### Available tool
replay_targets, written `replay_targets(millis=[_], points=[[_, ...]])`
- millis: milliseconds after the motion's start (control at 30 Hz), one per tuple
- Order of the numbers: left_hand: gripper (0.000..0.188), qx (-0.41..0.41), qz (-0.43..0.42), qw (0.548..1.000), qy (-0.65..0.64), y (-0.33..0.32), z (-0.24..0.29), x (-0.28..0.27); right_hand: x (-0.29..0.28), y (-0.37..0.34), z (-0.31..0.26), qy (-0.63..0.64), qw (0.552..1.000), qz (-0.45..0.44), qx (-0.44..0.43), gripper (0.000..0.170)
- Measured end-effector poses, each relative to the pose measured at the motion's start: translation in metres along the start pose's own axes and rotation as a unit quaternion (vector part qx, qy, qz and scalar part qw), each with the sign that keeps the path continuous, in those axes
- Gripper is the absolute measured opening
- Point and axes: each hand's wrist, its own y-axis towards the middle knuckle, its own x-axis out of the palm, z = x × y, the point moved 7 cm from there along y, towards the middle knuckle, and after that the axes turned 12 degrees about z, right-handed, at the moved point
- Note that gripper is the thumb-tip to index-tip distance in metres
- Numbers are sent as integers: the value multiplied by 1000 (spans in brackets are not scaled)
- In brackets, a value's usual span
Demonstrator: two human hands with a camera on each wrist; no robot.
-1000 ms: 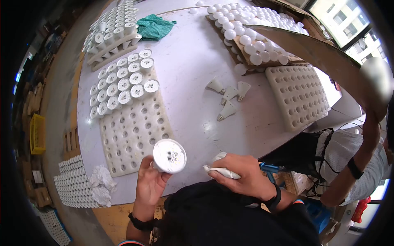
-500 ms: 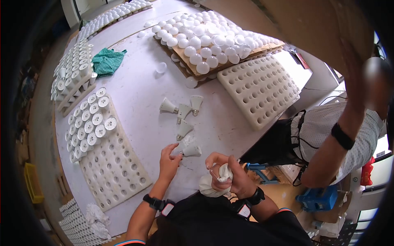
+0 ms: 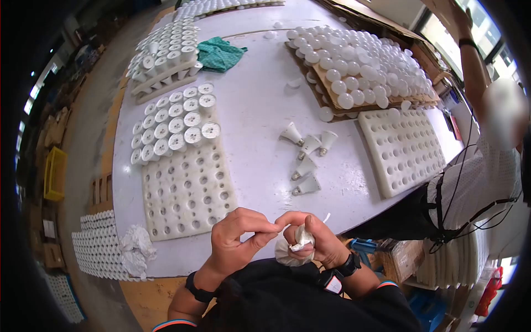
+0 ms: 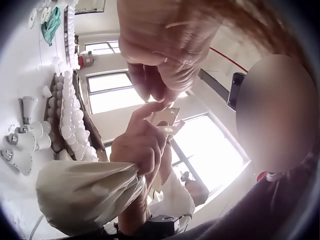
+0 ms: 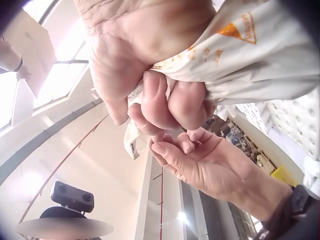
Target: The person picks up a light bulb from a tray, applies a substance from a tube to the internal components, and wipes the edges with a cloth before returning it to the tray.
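My right hand grips a white plastic bag with orange print, its gathered neck in the curled fingers and its fuller part hanging below. My left hand meets it in front of my chest, thumb and forefinger tips at the right forefinger's tip. In the right wrist view, the left fingers are loosely bent and no object shows between them. Beyond the hands, several white lamp housings with screw bases lie loose on the table, the closest being a cone-shaped lamp housing.
A foam tray at left carries rows of upright lamp housings. Globe covers fill cardboard sheets at the back right, beside another foam tray. A green cloth lies farther back. Another person stands at right.
My left hand held a lamp housing, set it on its side by the loose ones, and has come over to the right hand. The right hand has kept the bag.
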Motion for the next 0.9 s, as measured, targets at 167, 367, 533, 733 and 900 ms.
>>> replay_targets(millis=[167,367,533,733,900], points=[[8,-249,20,952,-177,-22,-18,-27,23,20,21,-13,999,-41,25,62],[17,-344,279,890,-106,-60,-91,-125,39,36,36,46,995,-71,61,56],[15,-468,403,745,-252,-186,-197,-233,41,49,48,-37,996,-25,83,49],[12,-483,279,829,35,-162,-155,-209,41,66,56,-121,988,19,95,41],[33,-282,126,950,38,-74,-62,-154,62,74,59,-78,991,6,110,52]])
